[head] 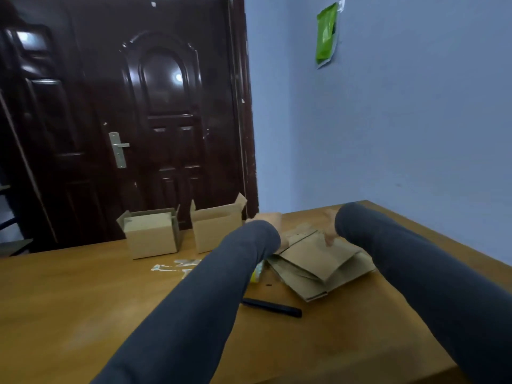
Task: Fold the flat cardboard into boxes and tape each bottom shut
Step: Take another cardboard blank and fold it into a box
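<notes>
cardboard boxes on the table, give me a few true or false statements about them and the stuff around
1. Two folded boxes stand near the far edge of the table. True: the left box and the right box stand side by side.
2. The boxes' top flaps are taped shut. False: both are open at the top, flaps up.
3. A stack of flat cardboard lies between the two forearms. True.
4. The right hand holds the black pen. False: the pen lies on the table, and the right hand's fingers rest on the flat cardboard.
5. The door behind the table stands wide open. False: it looks closed.
</notes>
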